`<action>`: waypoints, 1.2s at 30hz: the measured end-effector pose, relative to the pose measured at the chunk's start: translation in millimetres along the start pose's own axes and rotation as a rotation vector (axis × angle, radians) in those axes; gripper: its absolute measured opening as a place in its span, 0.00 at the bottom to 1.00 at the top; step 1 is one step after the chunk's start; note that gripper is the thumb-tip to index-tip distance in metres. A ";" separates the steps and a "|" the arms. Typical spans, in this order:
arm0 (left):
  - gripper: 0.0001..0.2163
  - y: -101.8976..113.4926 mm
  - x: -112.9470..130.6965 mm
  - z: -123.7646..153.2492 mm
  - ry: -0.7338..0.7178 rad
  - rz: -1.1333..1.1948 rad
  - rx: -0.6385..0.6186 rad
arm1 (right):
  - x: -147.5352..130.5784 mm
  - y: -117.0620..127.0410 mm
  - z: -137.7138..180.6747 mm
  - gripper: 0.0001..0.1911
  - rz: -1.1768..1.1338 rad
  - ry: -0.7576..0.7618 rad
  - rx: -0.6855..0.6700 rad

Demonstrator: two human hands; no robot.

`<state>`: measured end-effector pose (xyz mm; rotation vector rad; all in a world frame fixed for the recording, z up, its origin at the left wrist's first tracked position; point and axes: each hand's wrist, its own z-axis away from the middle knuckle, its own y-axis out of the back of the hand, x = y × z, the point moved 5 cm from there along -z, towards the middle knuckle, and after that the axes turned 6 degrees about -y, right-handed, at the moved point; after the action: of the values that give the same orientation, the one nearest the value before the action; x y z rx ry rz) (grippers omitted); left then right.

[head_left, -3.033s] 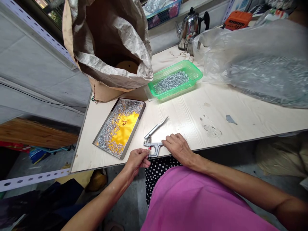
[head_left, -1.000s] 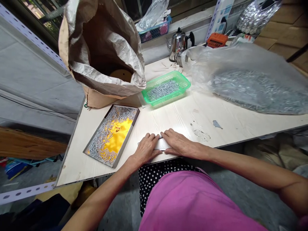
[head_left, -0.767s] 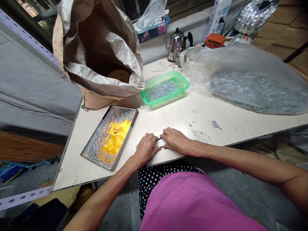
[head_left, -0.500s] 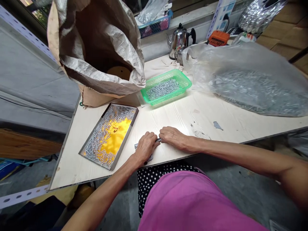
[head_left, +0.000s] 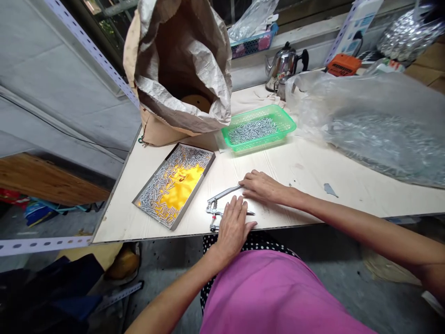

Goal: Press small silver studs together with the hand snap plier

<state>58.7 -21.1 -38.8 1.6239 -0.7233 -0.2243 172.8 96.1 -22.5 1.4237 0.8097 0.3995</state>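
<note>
A metal plier-like hand tool (head_left: 219,200) lies at the near edge of the white table (head_left: 306,167), its handles spread apart. My left hand (head_left: 232,226) lies flat on the tool's lower handle, fingers stretched out. Fingers curled, my right hand (head_left: 260,185) rests on the tip of the upper handle. To the left lies a metal tray (head_left: 174,183) with a yellow bottom and many small silver pieces. A green basket (head_left: 259,127) of the same pieces stands behind the tool.
A big open paper sack (head_left: 181,69) stands at the back left. A clear plastic bag (head_left: 375,125) of silver pieces covers the right side. A steel kettle (head_left: 283,67) and an orange device (head_left: 344,65) sit at the back. Metal shelving rails (head_left: 86,44) run at left.
The tool's handles, pressed together under both hands a second ago, now stand apart. My left hand has slid toward the table edge, and my right hand has lifted with the upper handle.
</note>
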 end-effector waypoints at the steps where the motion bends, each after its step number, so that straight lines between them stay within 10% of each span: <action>1: 0.26 -2.1 3.4 3.1 0.004 0.018 -0.004 | -0.4 -1.1 -3.3 0.10 0.015 -0.012 0.019; 9: 0.25 -0.5 10.3 9.6 -0.021 0.106 0.003 | 1.0 8.0 -45.2 0.05 0.161 -0.052 0.003; 18: 0.27 -16.7 3.9 20.0 0.093 0.167 -0.058 | -126.1 -17.8 -44.3 0.05 0.090 0.500 -0.099; 28: 0.24 -22.1 2.1 7.6 0.054 0.252 -0.168 | -146.6 -28.4 -51.9 0.03 0.134 0.428 -0.026; 36: 0.18 -0.2 0.7 -28.4 -0.109 0.302 0.003 | -44.4 99.8 -86.8 0.08 0.301 -0.053 0.373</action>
<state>74.4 1.8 -33.0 1.4907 -1.0411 -0.0935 103.5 141.5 89.8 1.9074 0.6482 0.4530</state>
